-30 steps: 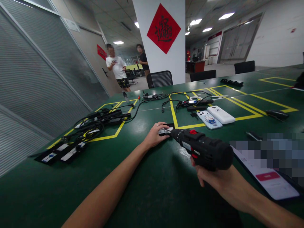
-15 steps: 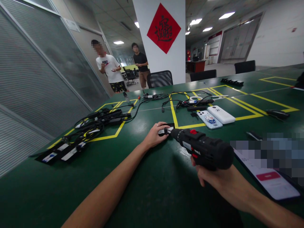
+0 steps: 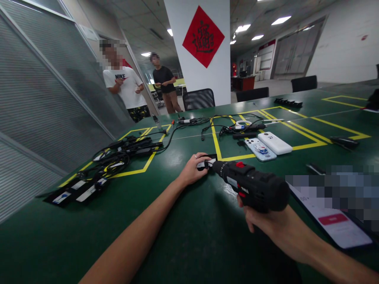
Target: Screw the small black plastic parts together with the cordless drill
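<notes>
My right hand (image 3: 274, 227) grips a black cordless electric screwdriver (image 3: 253, 185) with red buttons, held level above the green table (image 3: 183, 236). Its tip points left and touches a small black part with a white label (image 3: 206, 162). My left hand (image 3: 194, 169) lies on the table, fingers curled round that small part, steadying it at the yellow line's corner.
Two phones (image 3: 268, 145) lie past the drill inside a yellow-taped square. Black cables and adapters (image 3: 124, 150) are heaped at the left, labelled black parts (image 3: 75, 191) nearer. A lit phone screen (image 3: 334, 223) lies at the right. Two people (image 3: 139, 88) stand beyond the table's far left; chairs line the far edge.
The two people in the background have walked closer to the table. My hands and the screwdriver have stayed almost still.
</notes>
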A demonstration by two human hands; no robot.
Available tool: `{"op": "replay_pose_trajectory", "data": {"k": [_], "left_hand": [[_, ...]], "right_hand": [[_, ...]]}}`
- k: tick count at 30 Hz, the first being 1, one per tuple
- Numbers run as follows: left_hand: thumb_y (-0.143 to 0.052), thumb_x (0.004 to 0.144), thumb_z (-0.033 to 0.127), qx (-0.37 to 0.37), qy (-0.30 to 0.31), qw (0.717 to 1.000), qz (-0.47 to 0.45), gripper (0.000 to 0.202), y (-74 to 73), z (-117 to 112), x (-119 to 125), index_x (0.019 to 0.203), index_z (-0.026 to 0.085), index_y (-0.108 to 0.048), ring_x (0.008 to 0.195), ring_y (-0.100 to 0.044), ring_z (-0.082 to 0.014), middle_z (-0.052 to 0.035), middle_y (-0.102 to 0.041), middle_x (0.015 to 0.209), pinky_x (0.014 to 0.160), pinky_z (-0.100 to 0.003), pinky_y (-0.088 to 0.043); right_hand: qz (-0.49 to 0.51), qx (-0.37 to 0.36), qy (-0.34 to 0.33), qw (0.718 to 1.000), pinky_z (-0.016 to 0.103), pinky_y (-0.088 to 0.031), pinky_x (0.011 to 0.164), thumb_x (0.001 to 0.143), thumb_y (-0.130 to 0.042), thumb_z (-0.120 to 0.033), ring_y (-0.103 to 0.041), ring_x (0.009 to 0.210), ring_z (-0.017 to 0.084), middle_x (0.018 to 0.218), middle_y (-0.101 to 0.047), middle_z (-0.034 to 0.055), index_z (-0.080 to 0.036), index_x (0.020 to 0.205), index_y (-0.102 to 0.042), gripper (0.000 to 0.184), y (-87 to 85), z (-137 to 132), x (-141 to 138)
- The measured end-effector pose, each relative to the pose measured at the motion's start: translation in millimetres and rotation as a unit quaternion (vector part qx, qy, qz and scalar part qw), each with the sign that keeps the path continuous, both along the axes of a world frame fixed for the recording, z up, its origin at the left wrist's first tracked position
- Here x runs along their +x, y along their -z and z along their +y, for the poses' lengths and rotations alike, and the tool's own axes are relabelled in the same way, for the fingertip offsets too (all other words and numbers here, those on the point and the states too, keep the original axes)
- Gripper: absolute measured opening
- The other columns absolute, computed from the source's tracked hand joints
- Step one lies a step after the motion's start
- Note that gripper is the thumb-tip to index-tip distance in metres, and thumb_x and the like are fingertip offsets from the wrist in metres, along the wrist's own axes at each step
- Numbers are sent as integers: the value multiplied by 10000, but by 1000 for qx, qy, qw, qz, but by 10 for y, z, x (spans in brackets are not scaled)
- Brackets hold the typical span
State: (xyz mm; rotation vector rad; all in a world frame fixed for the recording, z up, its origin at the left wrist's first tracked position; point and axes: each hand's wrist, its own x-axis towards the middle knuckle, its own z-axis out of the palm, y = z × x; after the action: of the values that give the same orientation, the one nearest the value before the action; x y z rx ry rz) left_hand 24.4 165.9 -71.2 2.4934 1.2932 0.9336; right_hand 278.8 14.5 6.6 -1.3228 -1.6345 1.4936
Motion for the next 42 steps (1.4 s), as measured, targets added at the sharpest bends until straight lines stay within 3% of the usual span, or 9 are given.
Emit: {"op": "replay_pose_trajectory", "data": {"k": [13, 22, 27, 35, 42], "left_hand": [[-575, 712, 111, 0, 9, 1000, -3, 393, -13, -4, -5, 1084, 239, -591, 1103, -498, -215, -45, -533, 1196, 999, -383, -379], [-642, 741, 256, -6, 9, 1000, -13, 347, -3, 2, -10, 1084, 247, -591, 1078, -507, -221, -46, -539, 1177, 979, -393, -389], [-650, 742, 297, -7, 8, 1000, -16, 344, -6, 0, -6, 1078, 245, -595, 1072, -508, -223, -49, -542, 1172, 972, -390, -395], [-620, 726, 195, -6, 3, 1000, -13, 351, -26, -20, 9, 1072, 248, -599, 1061, -514, -220, -40, -547, 1171, 975, -385, -393], [-607, 712, 171, -2, -4, 1000, -6, 367, -24, -26, 18, 1073, 241, -601, 1069, -515, -228, -46, -544, 1176, 977, -395, -396]], "right_hand": [[-13, 14, 1, 1000, 248, -427, 577, 790, -504, -231, -556, 668, 140, 810, -620, 15, -189, 850, -576, 103, 24, 4, 6], [-14, 23, -2, 1000, 241, -424, 555, 768, -524, -233, -535, 607, 129, 683, -574, -11, -191, 780, -575, 68, -2, -4, -9], [-20, 16, -11, 1000, 235, -417, 549, 793, -503, -234, -533, 626, 129, 719, -588, -7, -198, 813, -576, 84, 32, -5, 6], [-23, 26, -9, 999, 235, -415, 549, 802, -506, -253, -531, 628, 122, 822, -620, 12, -191, 770, -581, 102, 15, 8, 21], [-15, 26, -7, 1000, 248, -424, 574, 799, -506, -242, -556, 656, 142, 767, -617, 8, -191, 802, -586, 95, -31, -12, 21]]}}
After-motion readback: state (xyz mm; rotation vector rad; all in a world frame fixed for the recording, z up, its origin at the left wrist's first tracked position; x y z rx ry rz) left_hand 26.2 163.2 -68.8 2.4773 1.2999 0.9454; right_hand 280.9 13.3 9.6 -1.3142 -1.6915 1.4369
